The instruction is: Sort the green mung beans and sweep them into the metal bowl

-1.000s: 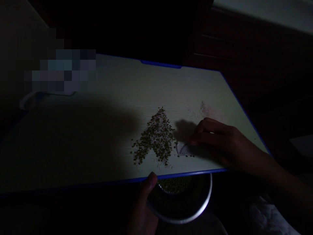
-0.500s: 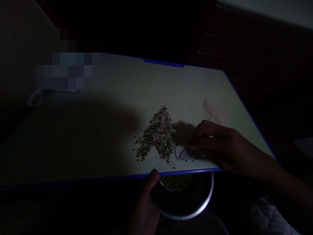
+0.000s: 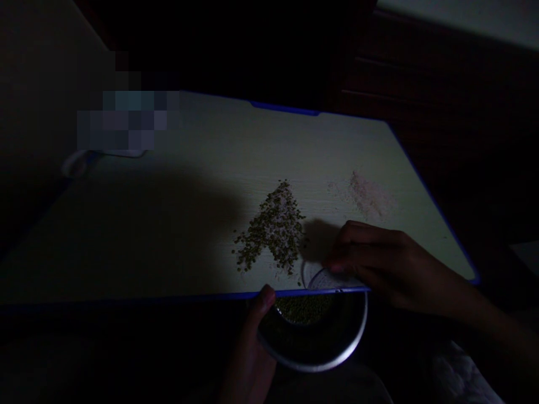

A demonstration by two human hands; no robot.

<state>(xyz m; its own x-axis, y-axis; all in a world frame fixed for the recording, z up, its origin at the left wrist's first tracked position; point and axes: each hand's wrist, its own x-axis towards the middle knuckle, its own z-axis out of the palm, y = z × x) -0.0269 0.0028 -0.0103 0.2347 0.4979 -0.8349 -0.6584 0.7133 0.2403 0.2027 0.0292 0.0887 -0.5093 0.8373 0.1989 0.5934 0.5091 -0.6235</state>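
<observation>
pretty dark in here, so going by the bean pile (image 3: pixel 278 227) as my landmark. it's a wedge of small green beans mixed with pale grains, sitting on a light tabletop (image 3: pixel 210 134) with a blue edge, and it spreads wider toward the person.

right hand (image 3: pixel 383 258) is just to the right of the pile, thumb and fingertips pinched together on a thin card (image 3: pixel 316 279) with a curved printed line on it. the card lies low against the table, just right of the pile's near corner, so the fingertips are a bit farther right of the beans than the card is and aren't touching them. a few stray beans dot the gap.

left hand (image 3: pixel 255 342) is on the near side of the pile, below the table edge, thumb hooked over the rim of a metal bowl (image 3: pixel 314 367) and gripping it. the other fingers are hidden, can't tell how they're set. the bowl has more green beans (image 3: pixel 303 308) in it and sits nearer the person than the pile, partly under the tabletop.

farther right and behind the pile there's a pinkish-white grain heap (image 3: pixel 370 196).
</observation>
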